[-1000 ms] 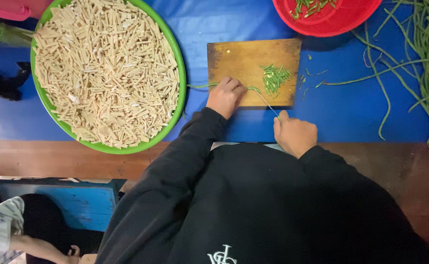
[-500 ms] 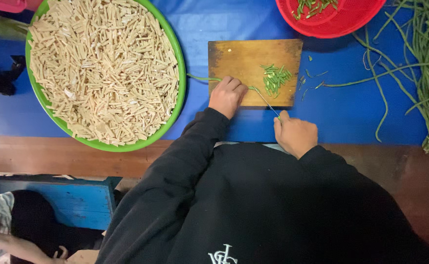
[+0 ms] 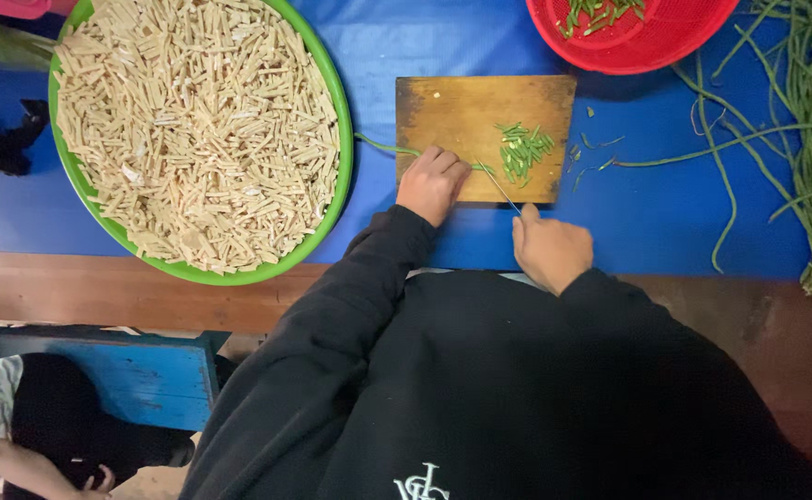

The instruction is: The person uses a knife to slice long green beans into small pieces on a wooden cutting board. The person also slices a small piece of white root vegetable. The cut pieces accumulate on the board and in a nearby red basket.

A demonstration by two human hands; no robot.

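Wooden cutting board (image 3: 452, 111); our left hand (image 3: 432, 183) pins long green beans (image 3: 383, 146) flat for slicing; right hand (image 3: 550, 250) closed around knife (image 3: 500, 188) beside the cut pieces (image 3: 524, 148).

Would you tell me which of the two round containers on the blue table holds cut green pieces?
The red basket at the top right holds a few cut green pieces. The green tray on the left is filled with pale beige sticks instead.

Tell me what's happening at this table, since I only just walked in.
A person in a black top is slicing a long green bean on a wooden cutting board. The left hand pins the bean down; the right hand holds a knife. Cut green pieces lie on the board.
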